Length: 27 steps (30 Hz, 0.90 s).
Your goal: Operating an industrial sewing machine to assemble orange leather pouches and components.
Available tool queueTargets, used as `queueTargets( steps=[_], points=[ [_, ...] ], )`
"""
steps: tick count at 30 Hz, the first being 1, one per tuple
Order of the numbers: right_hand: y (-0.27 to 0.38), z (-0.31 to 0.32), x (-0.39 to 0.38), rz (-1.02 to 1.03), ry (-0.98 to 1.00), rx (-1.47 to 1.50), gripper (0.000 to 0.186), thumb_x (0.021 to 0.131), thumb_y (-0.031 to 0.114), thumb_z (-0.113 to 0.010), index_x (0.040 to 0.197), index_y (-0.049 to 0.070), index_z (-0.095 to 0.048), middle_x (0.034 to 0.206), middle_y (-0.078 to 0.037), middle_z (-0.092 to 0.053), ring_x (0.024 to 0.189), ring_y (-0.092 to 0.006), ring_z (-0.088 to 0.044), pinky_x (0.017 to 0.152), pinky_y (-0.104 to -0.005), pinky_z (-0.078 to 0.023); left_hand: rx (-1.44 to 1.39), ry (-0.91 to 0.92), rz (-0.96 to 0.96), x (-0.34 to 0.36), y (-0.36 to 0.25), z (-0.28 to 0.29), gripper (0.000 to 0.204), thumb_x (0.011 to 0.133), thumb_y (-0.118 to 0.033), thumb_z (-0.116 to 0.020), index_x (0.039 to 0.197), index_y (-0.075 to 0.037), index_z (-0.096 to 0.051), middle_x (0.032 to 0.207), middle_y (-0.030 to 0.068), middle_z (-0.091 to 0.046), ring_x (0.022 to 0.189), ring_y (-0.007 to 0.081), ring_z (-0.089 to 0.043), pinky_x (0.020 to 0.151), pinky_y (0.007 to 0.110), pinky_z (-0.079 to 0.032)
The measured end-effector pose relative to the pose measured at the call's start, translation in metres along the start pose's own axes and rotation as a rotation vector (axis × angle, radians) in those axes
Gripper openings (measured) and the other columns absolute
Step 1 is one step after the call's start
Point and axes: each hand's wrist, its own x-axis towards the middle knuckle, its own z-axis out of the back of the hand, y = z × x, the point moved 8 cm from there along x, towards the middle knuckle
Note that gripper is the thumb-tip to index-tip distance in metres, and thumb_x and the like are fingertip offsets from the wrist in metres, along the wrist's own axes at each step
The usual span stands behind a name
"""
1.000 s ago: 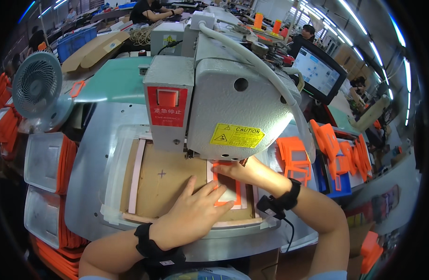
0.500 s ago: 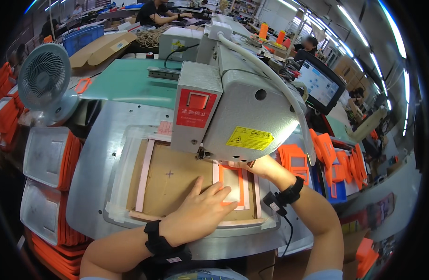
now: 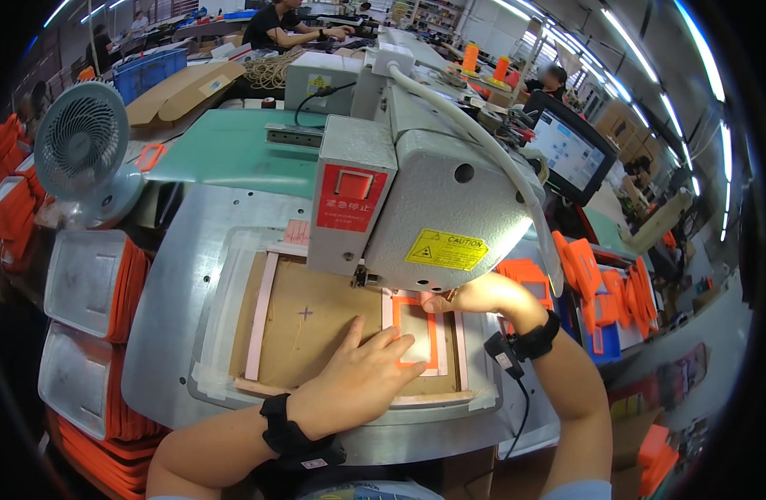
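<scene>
My left hand (image 3: 358, 375) lies with fingers spread, its fingertips resting on a rectangular orange frame (image 3: 437, 337) with a pale clear middle. The frame lies inside a white-bordered slot of a brown board (image 3: 308, 342) on the sewing machine's metal bed. My right hand (image 3: 479, 296) is at the frame's far right corner, under the machine head (image 3: 449, 200). Its thumb reaches toward the frame's far edge, and the fingers look curled. A small dark bit shows beside the thumb; what it is I cannot make out. The machine head partly hides these fingers.
Stacked orange frames with clear panels (image 3: 87, 271) stand at the left, beside a grey fan (image 3: 81, 142). More orange pieces (image 3: 578, 267) lie at the right in a blue tray. A screen (image 3: 566, 146) stands behind them. Other people work farther back.
My right hand has drawn slightly back and turned, so its thumb now shows at the frame's far edge. My left hand stays on the frame.
</scene>
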Motion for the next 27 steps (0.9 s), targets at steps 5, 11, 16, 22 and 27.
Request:
queueTargets(
  steps=[5,11,16,22,27],
  points=[
    [-0.014,0.008,-0.008,-0.114,-0.143,0.238,0.022,0.082,0.005,-0.071,0.103,0.003,-0.067,0.094,-0.002,-0.069,0.085,-0.0115,-0.061,0.075,-0.0329,-0.051,-0.015,-0.002,0.004,0.001,0.0,0.0,0.043,0.084,-0.009,-0.06,0.126,-0.015,-0.062,0.136,0.0181,-0.051,0.129,0.0329,-0.047,0.107,0.067,-0.029],
    [0.004,-0.008,-0.022,0.076,-0.061,-0.387,0.017,0.084,0.015,-0.066,0.097,0.003,-0.068,0.075,-0.017,-0.068,0.073,-0.0297,-0.069,0.07,-0.039,-0.054,-0.034,-0.016,-0.015,0.001,0.0,0.004,0.043,0.083,-0.009,-0.061,0.126,-0.013,-0.061,0.135,0.0173,-0.051,0.128,0.0333,-0.048,0.108,0.065,-0.029],
    [0.035,-0.052,-0.055,0.044,-0.192,-0.484,0.012,0.084,0.019,-0.068,0.089,0.007,-0.068,0.067,-0.014,-0.066,0.063,-0.033,-0.067,0.06,-0.0402,-0.054,-0.181,0.065,0.082,0.008,0.021,0.013,0.039,0.083,-0.011,-0.065,0.122,-0.008,-0.059,0.116,0.013,-0.059,0.11,0.032,-0.057,0.105,0.05,-0.041],
    [0.061,-0.059,-0.069,0.259,-0.145,-0.145,0.014,0.083,0.014,-0.069,0.095,0.006,-0.067,0.079,-0.014,-0.065,0.074,-0.034,-0.064,0.068,-0.0423,-0.053,-0.146,-0.131,0.079,0.004,0.027,0.035,0.014,0.086,-0.014,-0.063,0.095,-0.004,-0.066,0.09,0.0126,-0.061,0.086,0.0318,-0.062,0.079,0.042,-0.05],
    [0.017,-0.018,-0.071,0.343,-0.363,-0.523,0.044,0.077,0.019,-0.076,0.117,0.003,-0.065,0.117,-0.011,-0.061,0.109,-0.0305,-0.056,0.096,-0.0434,-0.044,0.145,-0.119,0.365,-0.03,0.09,0.055,0.018,0.086,-0.017,-0.06,0.077,-0.004,-0.069,0.085,0.0139,-0.064,0.085,0.0331,-0.063,0.075,0.045,-0.051]
  ],
)
